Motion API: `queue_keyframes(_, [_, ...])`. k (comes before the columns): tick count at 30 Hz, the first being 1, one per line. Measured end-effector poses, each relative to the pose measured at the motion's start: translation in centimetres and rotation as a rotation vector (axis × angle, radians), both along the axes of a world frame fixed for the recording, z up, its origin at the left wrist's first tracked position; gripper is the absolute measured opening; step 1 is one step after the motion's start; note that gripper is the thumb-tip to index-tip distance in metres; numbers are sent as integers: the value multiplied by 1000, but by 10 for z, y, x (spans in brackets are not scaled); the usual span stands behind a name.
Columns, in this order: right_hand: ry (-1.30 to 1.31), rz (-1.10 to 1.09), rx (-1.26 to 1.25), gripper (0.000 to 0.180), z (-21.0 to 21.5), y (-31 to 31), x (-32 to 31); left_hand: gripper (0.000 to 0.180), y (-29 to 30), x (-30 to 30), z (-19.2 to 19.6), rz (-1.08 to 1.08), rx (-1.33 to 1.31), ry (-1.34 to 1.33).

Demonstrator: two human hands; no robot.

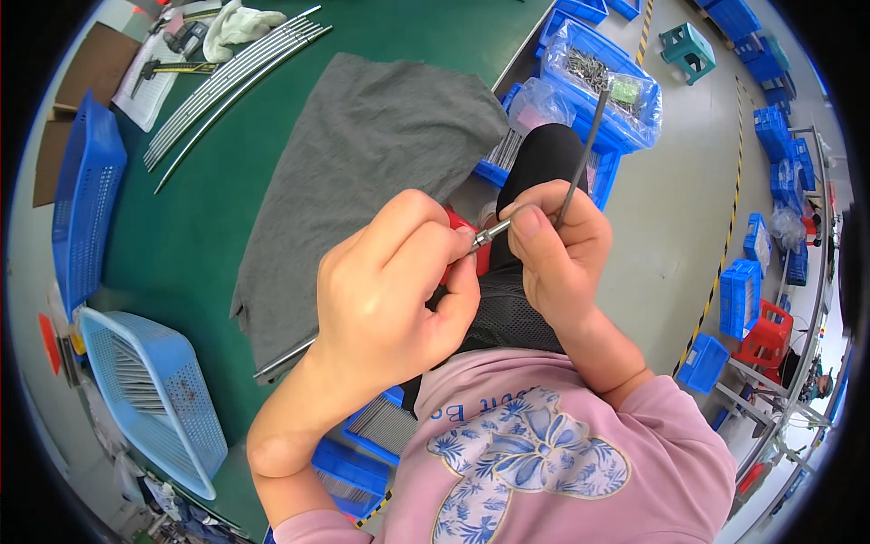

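Observation:
My left hand [394,281] is closed, thumb and forefinger pinching a silver metal rod [490,234] just behind its stepped collar. A silver length lying over the cloth's lower edge lines up with this rod behind my left wrist; the stretch between is hidden. My right hand [562,249] is closed too, its thumb and forefinger at the tip of the silver rod. A thin dark rod [591,145] sticks up and away from between the right fingers. Beneath my left hand, a grey cloth [362,136] covers part of the green table [208,245].
Several silver rods [227,83] lie at the table's far left, near a caliper [177,67] and a white glove [237,25]. Blue baskets [195,408] line the left edge. Blue bins [634,127] with metal parts stand beyond my right hand; a green stool [689,53] is farther off.

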State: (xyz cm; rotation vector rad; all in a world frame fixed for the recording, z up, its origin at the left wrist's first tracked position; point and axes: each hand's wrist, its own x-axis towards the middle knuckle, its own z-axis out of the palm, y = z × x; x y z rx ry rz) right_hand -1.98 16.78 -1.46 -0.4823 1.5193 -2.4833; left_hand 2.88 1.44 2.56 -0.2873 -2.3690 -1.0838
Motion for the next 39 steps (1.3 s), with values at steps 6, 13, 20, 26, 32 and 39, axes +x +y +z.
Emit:
queue_keyframes(6, [-33, 23, 10, 9, -5, 1, -1, 17, -2, 0, 4, 6, -19, -4])
queue_keyframes(13, [-392, 237, -16, 16, -18, -16, 16, 7, -54, 9, 72, 286, 530, 185])
queue_keyframes(20, [-567, 523, -220, 31, -21, -32, 45, 13, -94, 14, 79, 361, 1255, 665])
queue_keyframes(26, [-589, 384, -240, 34, -23, -26, 36, 11, -88, 12, 47, 638, 1232, 744])
queue_keyframes(32, [-406, 308, 7, 28, -34, -19, -18, 20, -86, 77, -2, 739, 1399, 261])
queue_keyframes(39, [-105, 306, 209, 25, -47, -14, -46, 47, -59, 117, 19, 663, 1724, -243])
